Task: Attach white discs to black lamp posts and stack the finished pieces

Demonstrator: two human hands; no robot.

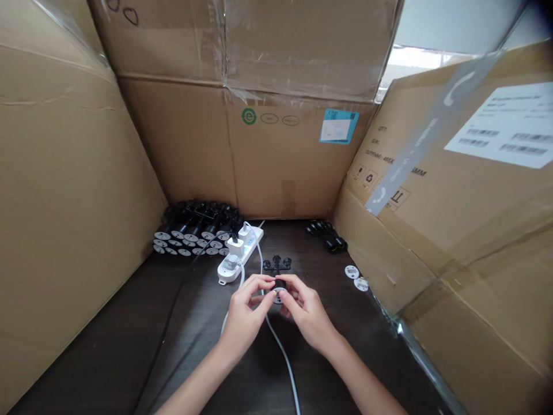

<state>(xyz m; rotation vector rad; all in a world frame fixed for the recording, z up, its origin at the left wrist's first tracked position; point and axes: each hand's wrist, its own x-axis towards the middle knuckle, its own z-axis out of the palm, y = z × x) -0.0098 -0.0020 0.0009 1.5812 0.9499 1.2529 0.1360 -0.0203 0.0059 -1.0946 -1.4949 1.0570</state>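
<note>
Near the middle of the view, my left hand (249, 308) and my right hand (306, 308) hold one black part (279, 283) between them. Fingertips press on its sides and thumbs rest at its near end. A white round disc (279, 297) with dark holes sits at that end, partly behind my thumbs. From the far end stick out several small black round heads (277, 262) on a crosspiece. Something small and yellow shows at my left thumb tip. Both hands are closed on the part.
Left of centre lies a stack of similar black parts (190, 227) with white discs. A white power strip (242, 253) holds plugs, and cables run across the dark table (203, 351). More black parts (327, 235) and two loose white discs (356, 278) lie right. Cardboard boxes (276, 167) enclose three sides.
</note>
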